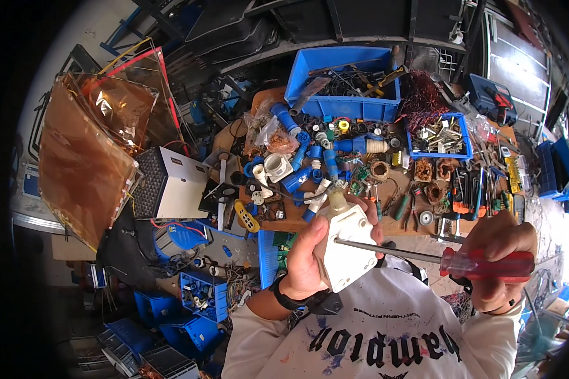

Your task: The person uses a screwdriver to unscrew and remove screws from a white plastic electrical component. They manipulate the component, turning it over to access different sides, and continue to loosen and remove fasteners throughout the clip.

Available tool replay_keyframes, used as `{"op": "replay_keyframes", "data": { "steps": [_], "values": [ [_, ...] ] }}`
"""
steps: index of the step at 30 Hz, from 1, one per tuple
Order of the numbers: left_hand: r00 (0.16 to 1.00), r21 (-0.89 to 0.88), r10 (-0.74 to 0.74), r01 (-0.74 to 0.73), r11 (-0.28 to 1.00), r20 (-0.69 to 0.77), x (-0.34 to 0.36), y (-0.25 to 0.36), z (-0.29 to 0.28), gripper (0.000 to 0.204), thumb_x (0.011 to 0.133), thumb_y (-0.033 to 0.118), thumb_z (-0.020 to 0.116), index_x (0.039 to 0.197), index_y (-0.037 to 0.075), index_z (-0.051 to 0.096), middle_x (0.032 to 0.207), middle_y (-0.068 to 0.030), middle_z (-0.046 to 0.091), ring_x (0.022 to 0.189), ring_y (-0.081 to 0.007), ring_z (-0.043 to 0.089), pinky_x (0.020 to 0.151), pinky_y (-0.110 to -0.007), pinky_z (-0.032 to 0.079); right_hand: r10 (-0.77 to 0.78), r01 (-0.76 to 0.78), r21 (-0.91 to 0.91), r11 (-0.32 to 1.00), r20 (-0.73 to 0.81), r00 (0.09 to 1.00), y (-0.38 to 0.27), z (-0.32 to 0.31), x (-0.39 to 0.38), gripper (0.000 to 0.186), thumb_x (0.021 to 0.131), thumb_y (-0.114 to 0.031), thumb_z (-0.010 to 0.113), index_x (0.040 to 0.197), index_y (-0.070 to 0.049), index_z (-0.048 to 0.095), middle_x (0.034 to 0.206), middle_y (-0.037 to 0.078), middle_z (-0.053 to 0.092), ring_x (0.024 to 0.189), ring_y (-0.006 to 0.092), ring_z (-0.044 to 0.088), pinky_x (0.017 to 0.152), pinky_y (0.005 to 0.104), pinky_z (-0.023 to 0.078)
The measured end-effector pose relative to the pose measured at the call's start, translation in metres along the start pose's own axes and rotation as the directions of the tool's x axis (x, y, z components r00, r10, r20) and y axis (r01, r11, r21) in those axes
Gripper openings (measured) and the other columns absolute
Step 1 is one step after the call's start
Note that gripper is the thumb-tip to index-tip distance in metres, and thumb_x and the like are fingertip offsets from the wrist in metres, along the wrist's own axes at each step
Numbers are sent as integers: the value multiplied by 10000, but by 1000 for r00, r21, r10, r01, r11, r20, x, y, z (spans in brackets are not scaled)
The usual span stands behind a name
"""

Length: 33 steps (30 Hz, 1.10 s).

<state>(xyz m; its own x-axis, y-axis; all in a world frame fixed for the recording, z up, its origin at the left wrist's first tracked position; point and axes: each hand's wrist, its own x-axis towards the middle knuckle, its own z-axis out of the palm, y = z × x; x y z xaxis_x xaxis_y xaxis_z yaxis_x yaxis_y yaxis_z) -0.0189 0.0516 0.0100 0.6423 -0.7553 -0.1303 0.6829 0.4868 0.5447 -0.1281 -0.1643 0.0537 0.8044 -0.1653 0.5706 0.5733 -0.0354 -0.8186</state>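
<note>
My left hand [306, 256] grips a white plastic housing [351, 262] by its edges, thumb on the near side and fingers showing behind its top right. The housing is held up in front of my chest, its flat face with several round holes turned toward me. A grey cable runs out near its top. My right hand [496, 256] is wrapped round the clear red handle of a screwdriver [480, 264]. The screwdriver's shaft lies nearly level, and its tip meets a hole on the left part of the housing's face. The tip itself is hidden in the hole.
Beyond my hands stands a wooden workbench [284, 224] crowded with blue and white plugs. It carries a big blue crate [341, 108] of tools and a small blue tray [440, 155] of metal pins. A yellow power strip [246, 216] lies left. Blue bins [203, 297] sit lower left.
</note>
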Motion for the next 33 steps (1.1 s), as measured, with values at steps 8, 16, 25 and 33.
{"op": "replay_keyframes", "data": {
  "steps": [8, 16, 25, 33],
  "values": [
    [999, 46, 32, -33, 998, 22, -1, -2, -5, 577, 880, 492, 500, 1231, 38, 438, 1116, -141, 467, 1000, -292, 526, 811, -479, 514, -41, 49, -112, 993, 77, 996, -12, 3, 6, 568, 621, -238, 923, 1011, -40, 560, 887, 150, 613, 702, 180, 601, 582, 262, 454],
    [999, 148, 54, -53, 987, 3, -1, -3, -9, 608, 886, 493, 499, 1255, 15, 431, 1112, -155, 496, 998, -300, 541, 805, -464, 519, 61, -57, -129, 990, 28, 998, -26, 7, 10, 517, 596, -131, 931, 958, -20, 579, 800, 139, 631, 634, 163, 598, 524, 253, 430],
    [998, 181, 54, -47, 982, -34, -2, -3, -8, 610, 897, 493, 490, 1253, 0, 434, 1120, -164, 504, 1005, -294, 545, 801, -451, 520, 25, -28, -93, 995, -32, 999, -22, 12, 11, 389, 613, 4, 859, 887, -2, 583, 756, 129, 629, 598, 142, 582, 492, 240, 413],
    [998, 185, 51, -44, 982, -29, -1, -3, -11, 588, 925, 471, 454, 1272, -4, 445, 1154, -161, 520, 1029, -290, 552, 819, -461, 510, 62, -12, -264, 964, 181, 982, -31, 5, 24, 291, 631, -9, 815, 848, -15, 621, 694, 100, 614, 568, 158, 594, 473, 241, 421]
  ]
}}
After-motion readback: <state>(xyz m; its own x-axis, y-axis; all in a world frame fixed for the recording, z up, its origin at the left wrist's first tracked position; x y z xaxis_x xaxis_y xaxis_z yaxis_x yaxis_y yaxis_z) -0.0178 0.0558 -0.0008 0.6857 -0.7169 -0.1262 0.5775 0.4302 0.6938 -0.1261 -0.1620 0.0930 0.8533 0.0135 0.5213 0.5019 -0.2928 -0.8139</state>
